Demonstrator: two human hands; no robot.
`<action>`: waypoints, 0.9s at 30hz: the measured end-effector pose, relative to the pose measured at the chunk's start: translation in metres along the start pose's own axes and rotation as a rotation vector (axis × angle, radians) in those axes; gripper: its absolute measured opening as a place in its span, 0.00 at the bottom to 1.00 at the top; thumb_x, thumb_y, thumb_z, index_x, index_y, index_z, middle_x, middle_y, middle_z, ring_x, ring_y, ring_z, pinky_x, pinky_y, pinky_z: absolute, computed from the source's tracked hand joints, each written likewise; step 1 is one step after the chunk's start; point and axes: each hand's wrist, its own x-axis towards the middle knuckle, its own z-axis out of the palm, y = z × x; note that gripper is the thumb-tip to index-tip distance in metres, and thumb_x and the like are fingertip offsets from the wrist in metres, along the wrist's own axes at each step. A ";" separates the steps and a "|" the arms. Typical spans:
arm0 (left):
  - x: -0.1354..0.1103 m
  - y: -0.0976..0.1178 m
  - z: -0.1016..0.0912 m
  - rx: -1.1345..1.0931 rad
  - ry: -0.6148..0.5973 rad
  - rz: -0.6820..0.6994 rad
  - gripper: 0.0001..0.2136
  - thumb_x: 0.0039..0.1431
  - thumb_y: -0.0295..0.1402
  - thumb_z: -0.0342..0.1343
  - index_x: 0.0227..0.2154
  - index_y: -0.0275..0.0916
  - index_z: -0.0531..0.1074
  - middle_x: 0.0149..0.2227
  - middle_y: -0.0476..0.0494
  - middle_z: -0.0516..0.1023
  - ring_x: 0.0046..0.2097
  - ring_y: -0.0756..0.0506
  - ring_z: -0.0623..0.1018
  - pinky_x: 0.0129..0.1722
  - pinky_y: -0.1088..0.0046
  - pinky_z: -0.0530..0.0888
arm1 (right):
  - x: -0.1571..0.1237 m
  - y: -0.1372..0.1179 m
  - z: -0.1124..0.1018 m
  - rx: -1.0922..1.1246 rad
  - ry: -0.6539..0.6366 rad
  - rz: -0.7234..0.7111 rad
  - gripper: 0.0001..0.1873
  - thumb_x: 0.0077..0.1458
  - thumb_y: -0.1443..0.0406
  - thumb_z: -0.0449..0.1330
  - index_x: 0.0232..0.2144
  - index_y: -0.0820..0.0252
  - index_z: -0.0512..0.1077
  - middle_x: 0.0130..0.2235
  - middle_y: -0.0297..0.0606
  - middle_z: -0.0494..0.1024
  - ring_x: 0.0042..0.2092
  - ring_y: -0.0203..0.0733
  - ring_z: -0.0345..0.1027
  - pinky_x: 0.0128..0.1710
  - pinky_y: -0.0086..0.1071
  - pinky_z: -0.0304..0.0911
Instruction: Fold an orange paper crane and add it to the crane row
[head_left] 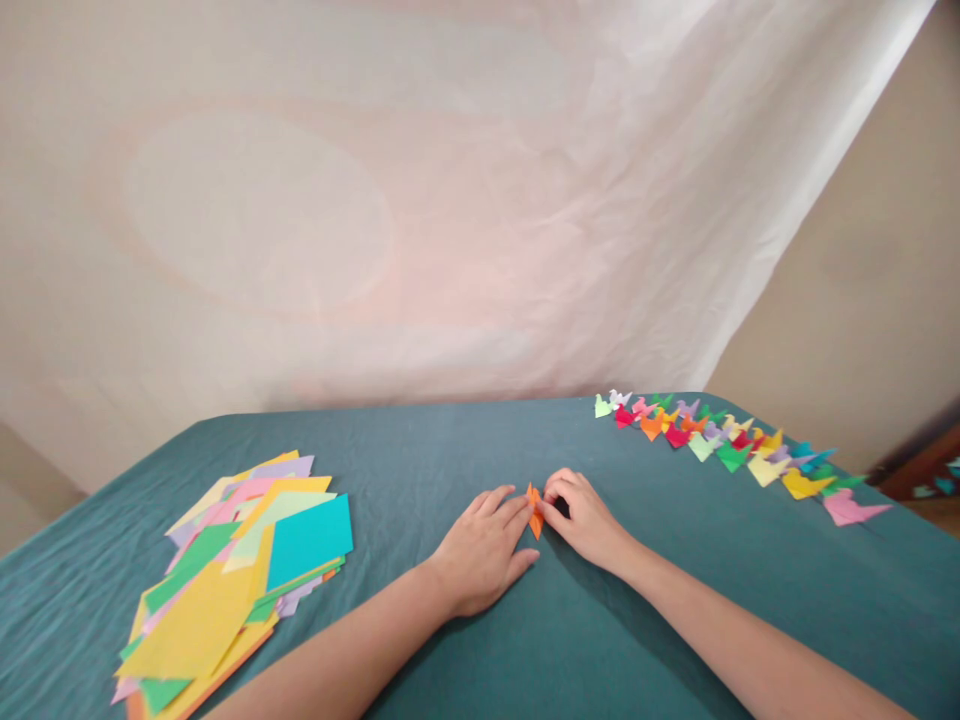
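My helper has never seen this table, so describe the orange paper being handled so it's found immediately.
On the teal tablecloth, find the left hand and right hand, close together near the middle. At their fingertips is a narrow orange paper. Unlike the sheet pile at left and paper birds at right, it alone is touched.

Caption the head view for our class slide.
Left hand and right hand at a folded orange paper, between a pile of coloured sheets and rows of paper birds.

Free room between hands and paper birds
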 end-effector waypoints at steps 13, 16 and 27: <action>0.001 -0.005 0.003 -0.176 0.052 -0.025 0.19 0.64 0.33 0.40 0.58 0.37 0.54 0.57 0.40 0.63 0.59 0.44 0.61 0.57 0.61 0.59 | -0.002 0.002 -0.003 0.096 -0.026 0.022 0.06 0.55 0.65 0.55 0.27 0.58 0.69 0.34 0.38 0.70 0.39 0.42 0.64 0.42 0.37 0.60; 0.003 -0.008 0.006 -0.238 0.082 -0.055 0.20 0.64 0.30 0.40 0.59 0.37 0.51 0.57 0.40 0.63 0.58 0.45 0.63 0.57 0.64 0.61 | -0.002 0.000 -0.004 0.111 -0.063 0.028 0.06 0.54 0.63 0.56 0.28 0.57 0.71 0.36 0.38 0.71 0.40 0.42 0.64 0.43 0.37 0.59; 0.005 -0.009 0.006 -0.256 0.063 -0.091 0.23 0.61 0.26 0.42 0.59 0.37 0.49 0.55 0.40 0.65 0.56 0.44 0.64 0.56 0.63 0.62 | 0.001 -0.009 -0.012 0.118 -0.162 0.033 0.06 0.54 0.63 0.57 0.32 0.51 0.76 0.40 0.36 0.71 0.43 0.43 0.64 0.46 0.40 0.57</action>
